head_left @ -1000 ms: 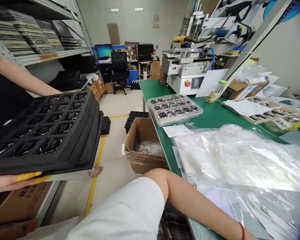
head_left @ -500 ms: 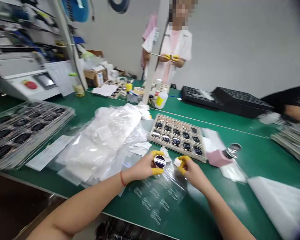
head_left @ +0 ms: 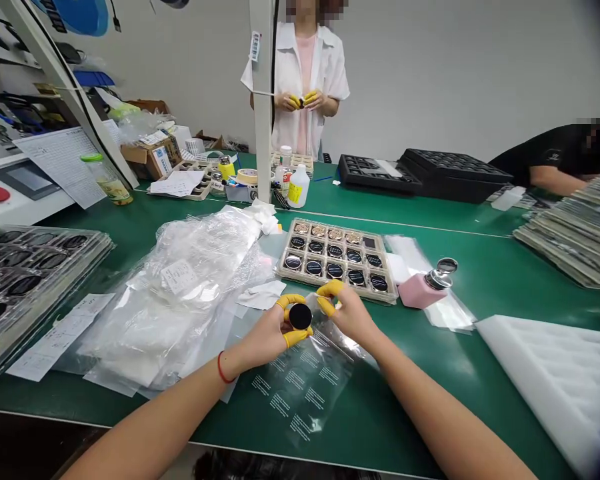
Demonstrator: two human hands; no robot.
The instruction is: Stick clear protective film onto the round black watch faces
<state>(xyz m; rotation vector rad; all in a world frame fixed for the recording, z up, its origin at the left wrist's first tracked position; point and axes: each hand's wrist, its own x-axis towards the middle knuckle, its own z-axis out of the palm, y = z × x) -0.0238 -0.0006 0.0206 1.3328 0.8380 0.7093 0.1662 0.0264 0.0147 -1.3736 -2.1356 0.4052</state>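
Your left hand (head_left: 265,339) has its fingers clamped on the disc (head_left: 301,317), your right hand's (head_left: 351,317) grip by the tissue (head_left: 311,300) I can't tell, with bags (head_left: 190,307) at the disc's nine o'clock, tray (head_left: 389,294) one, bottle (head_left: 418,292) three, film (head_left: 294,381) six.

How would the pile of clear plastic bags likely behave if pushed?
The clear plastic bags would probably crumple rather than hold shape, being thin and wrinkled. They may slide over one another, since they lie loosely layered and look glossy.
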